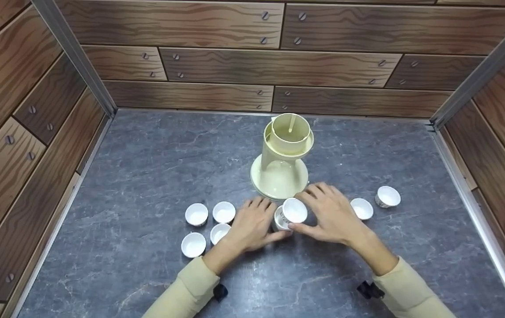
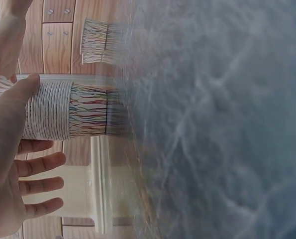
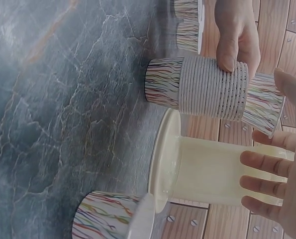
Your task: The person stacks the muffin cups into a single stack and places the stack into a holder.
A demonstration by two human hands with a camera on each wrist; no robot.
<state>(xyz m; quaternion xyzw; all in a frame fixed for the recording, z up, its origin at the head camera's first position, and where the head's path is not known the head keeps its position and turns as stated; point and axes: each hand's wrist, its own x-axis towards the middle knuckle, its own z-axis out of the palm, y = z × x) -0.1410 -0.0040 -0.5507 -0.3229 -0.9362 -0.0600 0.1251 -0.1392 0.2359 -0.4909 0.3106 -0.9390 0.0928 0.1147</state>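
A nested stack of paper cups [image 3: 212, 87] with coloured squiggly lines stands upright on the table. My left hand [image 1: 252, 224] holds it from the side, thumb [image 2: 28, 87] against the rims. At the top of the stack sits a single paper cup [image 1: 295, 210], tilted, its lower part at the mouth of the stack. My right hand [image 1: 329, 216] pinches this cup between thumb and index finger, the other fingers [image 3: 262, 184] spread apart. Just behind the hands stands a pale yellow cylindrical holder [image 1: 279, 176] with a round base and an open top.
Several loose paper cups [image 1: 197, 214] stand mouth up to the left of my left hand. Two more, a nearer cup [image 1: 361, 209] and a farther cup [image 1: 387, 197], stand to the right. Wood-patterned walls [image 1: 217, 66] enclose the grey marbled table [image 1: 155, 154] at the back and sides.
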